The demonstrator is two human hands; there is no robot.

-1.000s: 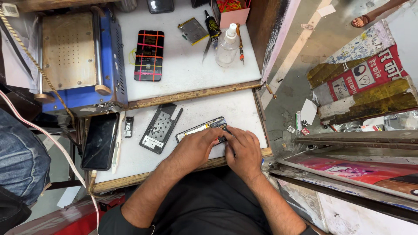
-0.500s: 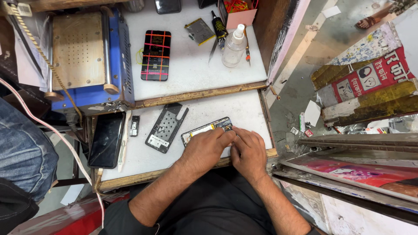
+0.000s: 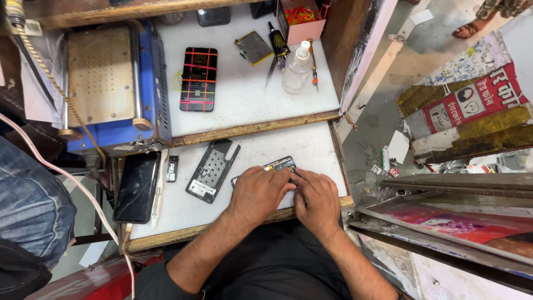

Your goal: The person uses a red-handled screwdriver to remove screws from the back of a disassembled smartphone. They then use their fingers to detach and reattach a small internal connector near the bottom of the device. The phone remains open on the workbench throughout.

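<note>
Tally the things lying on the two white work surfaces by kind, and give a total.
Phones or phone bodies: 3 (opened phone under both hands, phone wrapped in crossed bands, dark phone)
Loose phone parts: 3 (back frame, small module, flat battery-like part)
Bottles and tubes: 2 (clear bottle, black tube)
Boxes: 1 (pink box)
Total: 9
</note>
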